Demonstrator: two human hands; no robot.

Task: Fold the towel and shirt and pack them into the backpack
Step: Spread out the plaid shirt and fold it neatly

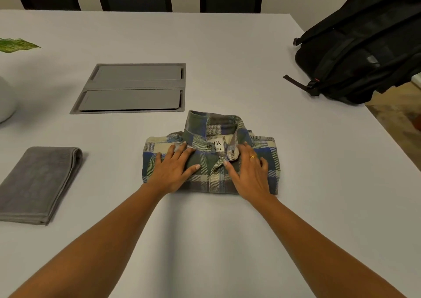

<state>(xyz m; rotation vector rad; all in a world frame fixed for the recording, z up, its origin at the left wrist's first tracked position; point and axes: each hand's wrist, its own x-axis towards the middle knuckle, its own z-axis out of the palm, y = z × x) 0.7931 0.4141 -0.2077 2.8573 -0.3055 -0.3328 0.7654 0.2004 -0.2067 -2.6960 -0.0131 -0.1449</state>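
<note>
The plaid shirt (210,158) lies folded into a compact rectangle near the middle of the surface (227,240), collar facing away. The left hand (174,169) and the right hand (248,171) both rest flat on it, fingers extended, gripping nothing. The folded grey towel (39,183) lies well apart at left. The black backpack (362,44) sits at the far right edge.
</note>
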